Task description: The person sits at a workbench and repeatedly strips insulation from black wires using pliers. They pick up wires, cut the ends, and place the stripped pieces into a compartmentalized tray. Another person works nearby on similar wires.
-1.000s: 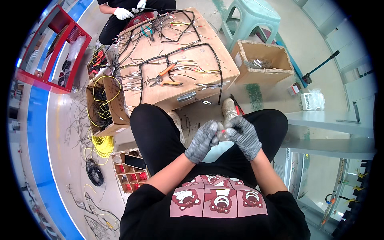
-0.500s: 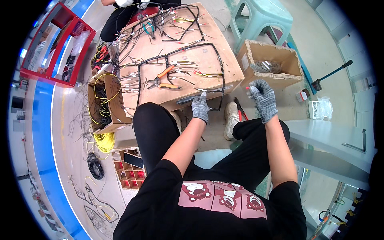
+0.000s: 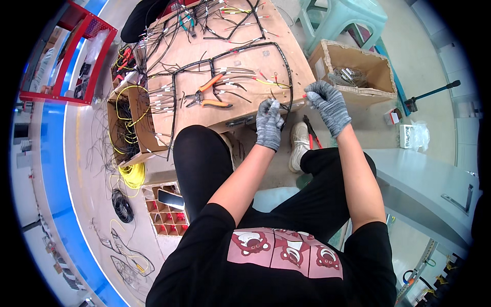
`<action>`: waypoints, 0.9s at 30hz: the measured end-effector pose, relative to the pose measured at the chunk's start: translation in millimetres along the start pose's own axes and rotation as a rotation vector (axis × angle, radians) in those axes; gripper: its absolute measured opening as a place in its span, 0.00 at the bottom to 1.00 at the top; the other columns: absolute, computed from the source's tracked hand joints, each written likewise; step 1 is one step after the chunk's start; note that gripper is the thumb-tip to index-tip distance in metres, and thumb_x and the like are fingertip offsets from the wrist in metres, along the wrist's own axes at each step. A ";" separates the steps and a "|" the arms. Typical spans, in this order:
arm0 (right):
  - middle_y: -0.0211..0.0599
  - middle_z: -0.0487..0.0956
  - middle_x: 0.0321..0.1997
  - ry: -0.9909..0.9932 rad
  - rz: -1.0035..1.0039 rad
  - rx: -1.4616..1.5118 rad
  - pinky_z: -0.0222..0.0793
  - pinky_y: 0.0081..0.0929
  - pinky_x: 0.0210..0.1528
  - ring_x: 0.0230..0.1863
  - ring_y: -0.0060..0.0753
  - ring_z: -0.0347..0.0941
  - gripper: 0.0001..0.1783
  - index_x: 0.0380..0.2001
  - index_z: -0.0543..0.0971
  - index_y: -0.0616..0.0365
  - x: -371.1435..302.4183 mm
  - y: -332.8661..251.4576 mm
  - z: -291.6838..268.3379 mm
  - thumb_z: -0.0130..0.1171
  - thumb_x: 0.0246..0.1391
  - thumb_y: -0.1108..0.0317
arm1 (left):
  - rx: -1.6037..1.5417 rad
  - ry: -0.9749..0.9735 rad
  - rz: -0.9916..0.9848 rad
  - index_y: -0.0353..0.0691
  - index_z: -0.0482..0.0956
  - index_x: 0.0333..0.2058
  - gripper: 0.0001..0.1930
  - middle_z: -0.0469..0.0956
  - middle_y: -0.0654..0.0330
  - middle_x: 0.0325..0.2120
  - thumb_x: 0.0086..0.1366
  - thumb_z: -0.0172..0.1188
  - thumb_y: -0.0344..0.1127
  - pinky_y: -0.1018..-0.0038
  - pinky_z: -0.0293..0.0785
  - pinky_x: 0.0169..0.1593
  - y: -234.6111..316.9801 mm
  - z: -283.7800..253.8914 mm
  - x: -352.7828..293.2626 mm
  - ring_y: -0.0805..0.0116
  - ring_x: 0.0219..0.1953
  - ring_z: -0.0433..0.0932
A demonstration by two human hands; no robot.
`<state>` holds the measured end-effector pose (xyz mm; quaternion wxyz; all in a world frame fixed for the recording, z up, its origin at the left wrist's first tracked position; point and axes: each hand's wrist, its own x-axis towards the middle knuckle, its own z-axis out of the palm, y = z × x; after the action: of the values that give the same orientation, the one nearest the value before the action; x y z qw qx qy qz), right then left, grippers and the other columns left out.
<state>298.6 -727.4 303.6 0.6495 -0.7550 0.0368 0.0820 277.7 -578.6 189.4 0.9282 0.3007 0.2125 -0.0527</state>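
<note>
Both my hands wear grey knit gloves. Past the near edge of the wooden board (image 3: 245, 57), my left hand (image 3: 269, 125) pinches a thin dark wire of the black-taped wire harness (image 3: 174, 105). My right hand (image 3: 330, 108) is to its right, fingers closed on a small red piece (image 3: 305, 95) too small to name surely. A gap separates the two hands. On the board, the harness forms a bent frame with several white-labelled wire ends fanning out. Orange-handled pliers (image 3: 210, 96) lie spread inside that frame.
Left of the board stand a cardboard box (image 3: 146, 125) of cables and a divided carton (image 3: 162, 217) with a phone on it. At right are another cardboard box (image 3: 368, 92), a pale green stool (image 3: 353, 18) and a grey cabinet (image 3: 424, 176). Red-handled cutters (image 3: 313, 134) lie by my shoe.
My left hand has lifted slightly with the wire and turned its fingertips inward. My right hand has come left toward it with the red piece. The view has shifted a little.
</note>
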 end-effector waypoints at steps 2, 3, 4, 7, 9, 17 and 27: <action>0.29 0.76 0.26 0.026 -0.020 -0.045 0.65 0.16 0.32 0.27 0.17 0.68 0.06 0.32 0.76 0.62 3.2 1.8 4.5 0.55 0.49 0.76 | 0.047 -0.053 0.010 0.47 0.71 0.37 0.07 0.61 0.74 0.17 0.59 0.56 0.32 0.87 0.51 0.14 0.3 8.2 3.5 0.86 0.13 0.55; 0.29 0.76 0.26 0.034 -0.022 -0.054 0.65 0.17 0.32 0.28 0.16 0.68 0.06 0.32 0.76 0.62 4.8 3.5 5.4 0.54 0.49 0.76 | 0.060 -0.089 0.014 0.47 0.71 0.38 0.08 0.61 0.74 0.17 0.60 0.55 0.32 0.88 0.51 0.14 1.2 12.2 3.2 0.87 0.13 0.55; 0.29 0.77 0.27 0.041 -0.025 -0.063 0.65 0.17 0.32 0.28 0.16 0.68 0.06 0.32 0.76 0.62 6.3 5.2 5.9 0.54 0.49 0.77 | 0.073 -0.124 0.017 0.47 0.71 0.40 0.08 0.60 0.74 0.17 0.60 0.54 0.33 0.88 0.52 0.14 1.9 14.0 3.0 0.87 0.13 0.55; 0.31 0.77 0.27 0.047 -0.024 -0.070 0.66 0.17 0.34 0.28 0.17 0.69 0.07 0.33 0.77 0.62 10.2 7.3 4.9 0.54 0.48 0.77 | 0.078 -0.181 -0.025 0.40 0.69 0.45 0.13 0.62 0.72 0.18 0.63 0.50 0.36 0.87 0.56 0.16 1.9 11.6 6.2 0.85 0.15 0.58; 0.32 0.77 0.27 0.057 -0.033 -0.097 0.66 0.18 0.34 0.29 0.18 0.69 0.07 0.33 0.76 0.62 11.9 8.5 6.2 0.55 0.48 0.76 | 0.065 -0.233 -0.003 0.37 0.68 0.46 0.14 0.65 0.71 0.19 0.64 0.48 0.37 0.85 0.58 0.17 3.3 13.6 5.4 0.84 0.16 0.60; 0.26 0.75 0.26 0.053 -0.118 -0.184 0.66 0.16 0.32 0.27 0.15 0.68 0.04 0.31 0.75 0.61 19.1 9.5 11.9 0.55 0.49 0.76 | 0.126 -0.301 0.107 0.39 0.67 0.43 0.13 0.65 0.69 0.22 0.64 0.48 0.40 0.85 0.59 0.20 17.3 31.4 -2.6 0.83 0.17 0.60; 0.31 0.75 0.27 0.009 -0.196 0.088 0.68 0.17 0.32 0.28 0.18 0.70 0.04 0.32 0.73 0.63 20.8 -10.8 29.6 0.52 0.50 0.77 | -0.012 -0.342 0.074 0.38 0.69 0.41 0.15 0.64 0.69 0.19 0.64 0.48 0.44 0.83 0.59 0.21 46.0 52.5 -12.1 0.81 0.18 0.61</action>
<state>318.5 -695.5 306.3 0.6870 -0.7259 -0.0307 0.0130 296.2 -572.0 257.5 0.9540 0.2894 0.0404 -0.0676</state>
